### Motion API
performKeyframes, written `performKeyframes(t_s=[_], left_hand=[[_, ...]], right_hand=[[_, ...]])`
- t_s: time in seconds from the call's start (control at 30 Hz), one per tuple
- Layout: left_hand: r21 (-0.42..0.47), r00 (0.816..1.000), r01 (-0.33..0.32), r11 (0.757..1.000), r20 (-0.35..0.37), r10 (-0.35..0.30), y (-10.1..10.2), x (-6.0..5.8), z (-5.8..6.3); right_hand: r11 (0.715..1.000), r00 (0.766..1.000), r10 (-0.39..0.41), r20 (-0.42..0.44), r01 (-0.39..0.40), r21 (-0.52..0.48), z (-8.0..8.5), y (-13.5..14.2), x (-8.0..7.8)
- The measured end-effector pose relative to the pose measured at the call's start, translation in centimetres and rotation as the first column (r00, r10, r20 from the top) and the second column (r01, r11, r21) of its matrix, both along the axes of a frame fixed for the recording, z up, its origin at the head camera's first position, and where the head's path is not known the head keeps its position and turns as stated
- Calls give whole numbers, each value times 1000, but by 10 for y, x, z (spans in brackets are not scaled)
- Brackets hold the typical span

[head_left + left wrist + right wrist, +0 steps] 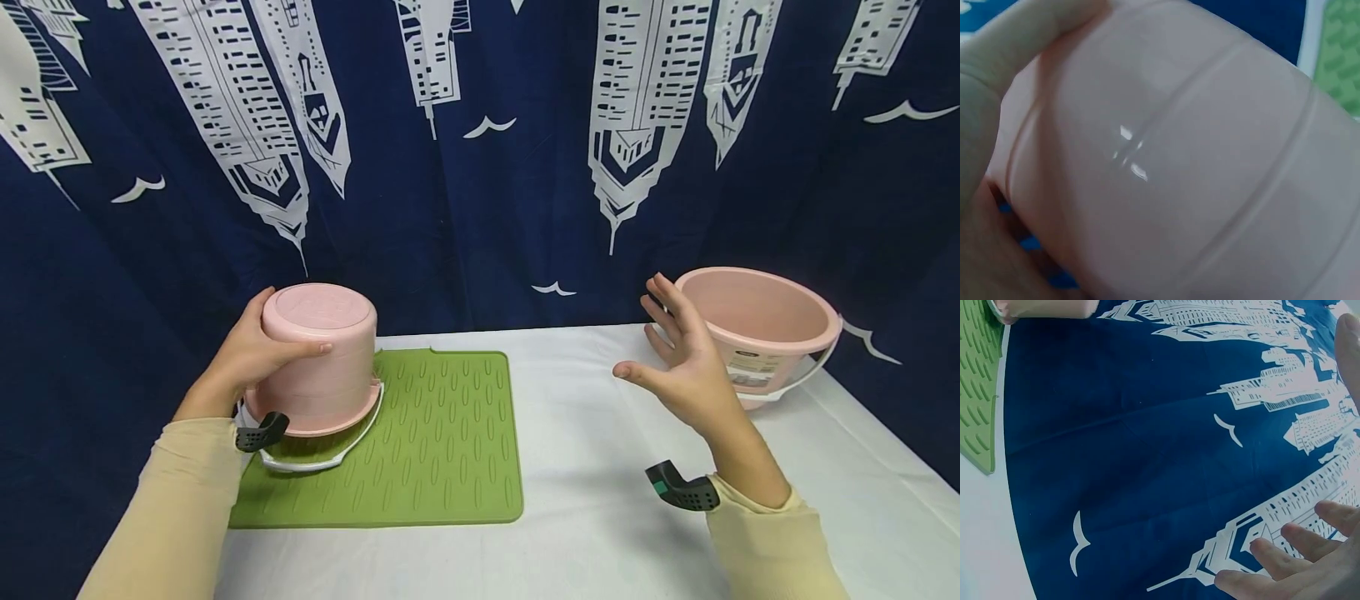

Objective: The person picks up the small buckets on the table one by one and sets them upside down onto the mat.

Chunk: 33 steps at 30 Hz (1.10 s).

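A pink bucket is bottom-up over the left part of a green ridged mat, its rim facing down and its white handle swung out at the front. My left hand grips the bucket near its base, thumb across the near side and fingers round the far side. In the left wrist view the bucket wall fills most of the picture. My right hand is in the air with fingers spread, holding nothing. Beside it, a wider pink bucket stands upright with a label and a white handle.
A white cloth covers the table. Behind it hangs a dark blue curtain printed with white buildings and birds. Each wrist wears a black band.
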<state>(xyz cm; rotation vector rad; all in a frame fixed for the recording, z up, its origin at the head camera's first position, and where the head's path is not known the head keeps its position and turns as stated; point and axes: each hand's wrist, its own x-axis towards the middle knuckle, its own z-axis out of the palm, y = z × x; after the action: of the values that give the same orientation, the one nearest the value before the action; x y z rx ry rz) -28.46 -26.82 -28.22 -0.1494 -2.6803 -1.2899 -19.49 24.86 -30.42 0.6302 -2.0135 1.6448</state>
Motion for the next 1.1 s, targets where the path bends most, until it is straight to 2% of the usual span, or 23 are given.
performKeyframes(t_s=[0.07, 0.17, 0.3, 0.4, 0.57, 0.67, 0.97, 1.1], left_hand=[[-3, 1000, 9, 1000, 15, -9, -11, -1, -6], [71, 997, 62, 996, 38, -65, -24, -2, -17], [204, 985, 156, 966, 38, -167, -31, -1, -32], [229, 979, 190, 955, 26, -201, -34, 0, -39], [198, 971, 224, 954, 36, -236, -50, 0, -42], [210, 964, 245, 946, 51, -261, -57, 0, -42], [238, 948, 253, 938, 131, -289, -67, 6, -49], [192, 946, 262, 946, 143, -291, -69, 5, -45]], right_hand=[[1000, 1000, -10, 0, 10, 11, 0, 0, 0], [1000, 1000, -9, 0, 9, 15, 0, 0, 1], [1000, 1000, 7, -3, -7, 3, -1, 0, 1], [1000, 1000, 11, -4, -11, 1, 0, -1, 1], [999, 999, 35, -3, -35, -29, 1, -2, 2], [998, 999, 46, -5, -46, -41, 1, -1, 1], [1000, 1000, 5, -7, -5, 26, 2, 2, 2], [1000, 1000, 22, -8, -22, 5, 2, 1, 2]])
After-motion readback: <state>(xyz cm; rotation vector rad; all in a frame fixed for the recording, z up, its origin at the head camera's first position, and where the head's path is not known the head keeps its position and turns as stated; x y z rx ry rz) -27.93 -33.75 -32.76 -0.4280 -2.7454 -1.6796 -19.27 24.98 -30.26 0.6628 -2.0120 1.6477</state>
